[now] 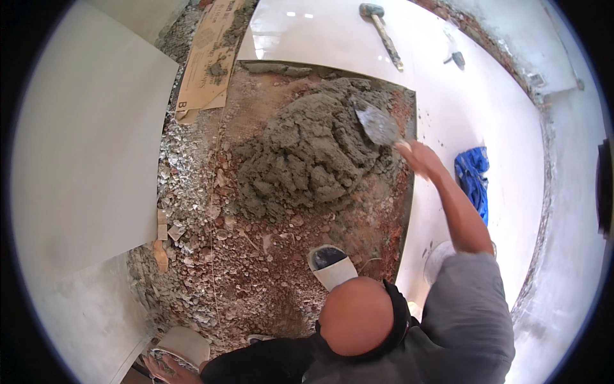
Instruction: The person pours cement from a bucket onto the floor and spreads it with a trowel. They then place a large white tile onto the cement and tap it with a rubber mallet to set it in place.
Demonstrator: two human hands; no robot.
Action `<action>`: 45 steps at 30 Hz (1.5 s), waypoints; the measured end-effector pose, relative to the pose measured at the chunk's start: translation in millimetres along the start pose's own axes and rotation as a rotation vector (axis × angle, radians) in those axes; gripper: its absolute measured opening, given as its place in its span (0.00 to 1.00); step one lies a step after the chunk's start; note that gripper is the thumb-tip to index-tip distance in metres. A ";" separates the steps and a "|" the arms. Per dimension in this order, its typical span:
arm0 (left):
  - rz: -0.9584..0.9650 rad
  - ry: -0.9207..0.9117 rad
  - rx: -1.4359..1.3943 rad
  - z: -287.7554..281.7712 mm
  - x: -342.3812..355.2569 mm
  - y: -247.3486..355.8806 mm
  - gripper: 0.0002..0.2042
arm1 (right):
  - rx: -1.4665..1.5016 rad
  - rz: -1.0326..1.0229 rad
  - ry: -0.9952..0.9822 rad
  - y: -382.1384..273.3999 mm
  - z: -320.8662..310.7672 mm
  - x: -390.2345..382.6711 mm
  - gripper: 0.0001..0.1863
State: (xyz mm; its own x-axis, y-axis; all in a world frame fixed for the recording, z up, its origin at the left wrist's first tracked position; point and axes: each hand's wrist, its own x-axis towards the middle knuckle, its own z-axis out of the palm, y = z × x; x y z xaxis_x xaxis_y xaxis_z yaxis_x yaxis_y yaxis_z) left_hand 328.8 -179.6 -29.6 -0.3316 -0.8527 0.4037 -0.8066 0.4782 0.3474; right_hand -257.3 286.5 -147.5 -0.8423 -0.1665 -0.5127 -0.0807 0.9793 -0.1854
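**Mortar heap & trowel — handling notes**

Grey mortar heap (307, 153) sits approx. centre of the untiled bay, on a bed of red-brown rubble (243, 275). It lies between the laid white tiles (499, 115) on the right and the pale slab (89, 147) on the left.

1. Hands. The right hand (419, 157) is closed round the trowel's handle, arm stretched fwd from the lower right. The trowel (376, 125) has its blade tip on the heap's upper right edge. The handle itself is hidden by the fingers. The left hand is not seen in this view, so its state can't be told.

2. Material. The mix looks stiff & lumpy, holding a mound w/o slumping. Judged heavy per scoop, crumbly, and abrasive. It should shear in clods rather than flow.

3. Grip. Judged best practice is a full fist on the handle close to the blade neck, wrist low. Take small loads from the heap's edge — not the middle.

4. Nearby. A mallet (382, 29) lies on the far tiles, well apart from the heap. A blue cloth (473, 179) lies on the tiles just beside the forearm. The tile face looks glossy, so prob. slippery and chip-prone at its edges.
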 end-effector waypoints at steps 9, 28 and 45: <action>0.136 -0.216 0.289 -28.1 -10.3 -9.9 0.19 | -0.383 -0.550 0.087 -92.9 -26.0 34.2 0.29; 0.197 -0.227 0.227 -53.3 -22.2 -1.7 0.21 | 0.379 -0.078 -0.186 -148.7 -22.3 78.5 0.28; 0.153 -0.844 0.013 71.4 63.5 102.6 0.21 | 0.299 -0.203 -0.193 -162.8 -47.7 16.9 0.20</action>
State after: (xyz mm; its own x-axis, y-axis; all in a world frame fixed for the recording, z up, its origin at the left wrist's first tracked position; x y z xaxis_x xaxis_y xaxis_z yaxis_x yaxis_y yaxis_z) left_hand 190.1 -199.7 -28.7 -0.6864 -0.6521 -0.3217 -0.7269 0.6028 0.3290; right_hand -283.9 129.7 -86.0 -0.7073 -0.3991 -0.5835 -0.0520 0.8526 -0.5200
